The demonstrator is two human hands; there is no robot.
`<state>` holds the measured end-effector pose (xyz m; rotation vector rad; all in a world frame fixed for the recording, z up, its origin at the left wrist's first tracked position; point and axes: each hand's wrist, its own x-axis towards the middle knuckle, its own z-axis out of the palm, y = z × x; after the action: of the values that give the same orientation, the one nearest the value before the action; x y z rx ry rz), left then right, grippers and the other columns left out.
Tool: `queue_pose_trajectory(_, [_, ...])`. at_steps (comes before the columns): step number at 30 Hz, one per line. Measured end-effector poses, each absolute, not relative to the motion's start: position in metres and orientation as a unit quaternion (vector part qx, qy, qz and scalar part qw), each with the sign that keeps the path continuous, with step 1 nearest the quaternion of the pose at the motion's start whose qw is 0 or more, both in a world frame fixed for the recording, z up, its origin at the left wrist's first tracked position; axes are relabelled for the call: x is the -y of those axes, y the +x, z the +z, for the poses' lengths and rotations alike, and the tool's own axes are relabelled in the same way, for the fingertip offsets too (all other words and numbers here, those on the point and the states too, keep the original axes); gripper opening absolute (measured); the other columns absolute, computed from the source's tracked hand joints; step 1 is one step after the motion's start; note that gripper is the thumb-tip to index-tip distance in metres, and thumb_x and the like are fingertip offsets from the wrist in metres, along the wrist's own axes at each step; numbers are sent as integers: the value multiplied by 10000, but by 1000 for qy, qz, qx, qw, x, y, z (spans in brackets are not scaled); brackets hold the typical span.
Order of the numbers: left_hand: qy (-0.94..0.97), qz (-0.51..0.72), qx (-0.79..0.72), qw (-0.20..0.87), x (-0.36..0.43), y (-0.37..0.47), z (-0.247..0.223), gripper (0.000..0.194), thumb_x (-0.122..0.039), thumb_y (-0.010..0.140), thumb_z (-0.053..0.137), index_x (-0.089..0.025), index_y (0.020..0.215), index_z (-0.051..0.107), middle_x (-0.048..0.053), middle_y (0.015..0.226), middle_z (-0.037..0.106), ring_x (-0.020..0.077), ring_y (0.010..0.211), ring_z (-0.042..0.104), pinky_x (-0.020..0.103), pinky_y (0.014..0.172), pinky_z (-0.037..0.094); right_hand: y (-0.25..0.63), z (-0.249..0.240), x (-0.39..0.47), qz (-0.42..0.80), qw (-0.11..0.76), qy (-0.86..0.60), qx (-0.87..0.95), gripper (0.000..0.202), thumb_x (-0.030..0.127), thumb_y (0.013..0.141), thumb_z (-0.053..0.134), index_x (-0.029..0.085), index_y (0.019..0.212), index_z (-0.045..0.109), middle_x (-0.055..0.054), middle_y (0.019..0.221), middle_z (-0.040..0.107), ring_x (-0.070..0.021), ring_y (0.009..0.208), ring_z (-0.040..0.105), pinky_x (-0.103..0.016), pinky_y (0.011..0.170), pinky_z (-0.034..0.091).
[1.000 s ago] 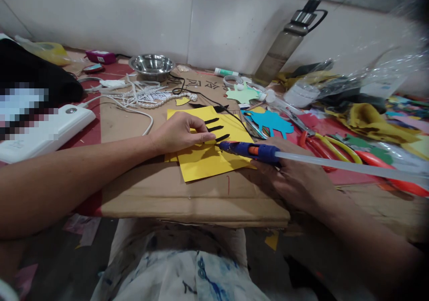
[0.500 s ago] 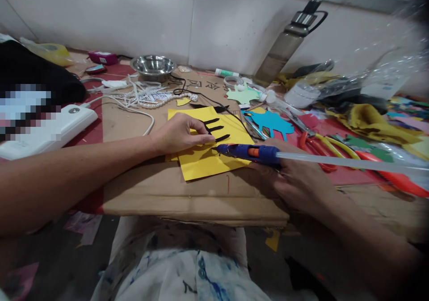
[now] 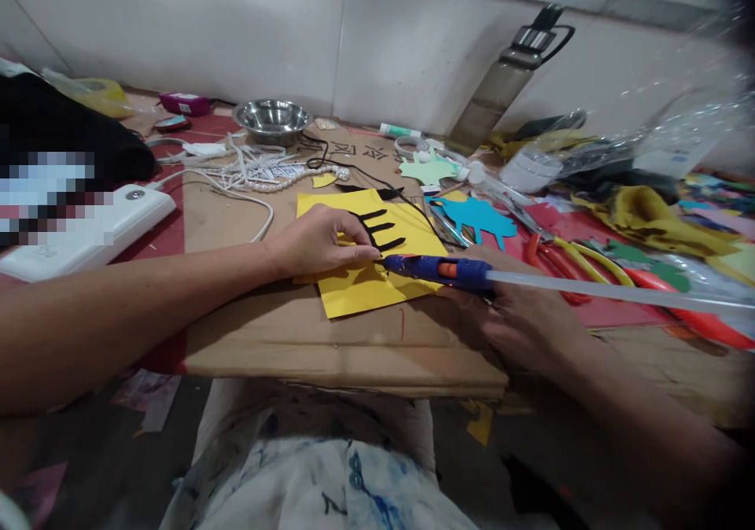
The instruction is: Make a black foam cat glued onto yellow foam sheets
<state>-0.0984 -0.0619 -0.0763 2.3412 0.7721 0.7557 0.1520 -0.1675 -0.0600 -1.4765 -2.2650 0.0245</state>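
Note:
My left hand (image 3: 322, 243) rests over the yellow paper (image 3: 354, 296), its thumb and forefinger closed around something black and small that I cannot fully make out. Black pointed strips (image 3: 386, 231) lie on the paper just beyond the fingertips. My right hand (image 3: 513, 302) grips a blue glue gun (image 3: 465, 273) from the right side. Its nozzle points left and sits right by my left thumb tip, over the paper. From the gun's back a long clear glue stick (image 3: 590, 285) sticks out to the right. Cardboard (image 3: 354, 357) lies under the paper.
Behind the paper are a steel bowl (image 3: 273, 117), white strips and beads (image 3: 330, 172). A blue paper cutout (image 3: 479, 217), pliers (image 3: 590, 263) and a bottle (image 3: 495, 90) are to the right. A white power bank (image 3: 88, 235) lies at the left; a black cable crosses the cardboard.
The left fingertips have shifted slightly toward the nozzle and now meet near it. The glue gun has hardly moved, and the view has shifted a little.

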Motion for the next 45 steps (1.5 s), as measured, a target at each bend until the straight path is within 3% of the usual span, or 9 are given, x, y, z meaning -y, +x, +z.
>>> queue_pose_trajectory(6, [917, 271, -207, 207, 61, -97, -75, 181, -314, 854, 670, -187, 781, 775, 64, 836, 765, 149, 786, 677, 233, 741, 484, 159, -63, 167, 15, 212, -515, 830, 213, 342, 937, 489, 220, 882, 655, -109, 908, 711, -275, 810, 665, -387, 675, 536])
queue_pose_trajectory(10, [909, 267, -248, 203, 63, -96, -74, 165, -311, 847, 681, -185, 803, 777, 52, 829, 763, 140, 755, 665, 229, 723, 467, 159, -64, 168, 18, 222, -493, 841, 196, 310, 946, 491, 213, 953, 661, -100, 959, 726, -264, 862, 678, -378, 711, 546])
queue_pose_trajectory(16, [873, 262, -323, 256, 67, -94, -69, 127, -298, 799, 718, -185, 810, 777, -5, 788, 758, 111, 712, 648, 197, 681, 446, 157, -63, 168, 24, 216, -490, 844, 200, 288, 945, 482, 206, 956, 664, -104, 959, 731, -269, 862, 684, -385, 708, 546])
queue_pose_trajectory(23, [830, 264, -356, 339, 65, -90, -70, 148, -292, 777, 724, -155, 812, 767, -4, 737, 749, 102, 663, 628, 192, 614, 439, 153, -64, 169, 32, 224, -510, 830, 223, 317, 945, 467, 213, 961, 665, -113, 946, 717, -290, 864, 680, -418, 712, 549])
queue_pose_trajectory(30, [826, 266, -340, 363, 64, -93, -70, 185, -297, 748, 747, -139, 845, 739, 13, 759, 739, 104, 658, 630, 199, 607, 450, 149, -64, 170, 33, 212, -513, 831, 230, 336, 954, 467, 221, 967, 665, -96, 953, 718, -278, 869, 674, -394, 713, 530])
queue_pose_trajectory(45, [819, 271, -357, 359, 62, -92, -70, 192, -323, 753, 727, -132, 730, 731, 9, 656, 690, 83, 578, 538, 202, 549, 390, 143, -63, 166, 21, 203, -525, 826, 182, 301, 941, 485, 227, 972, 649, -83, 952, 724, -257, 877, 681, -367, 737, 523])
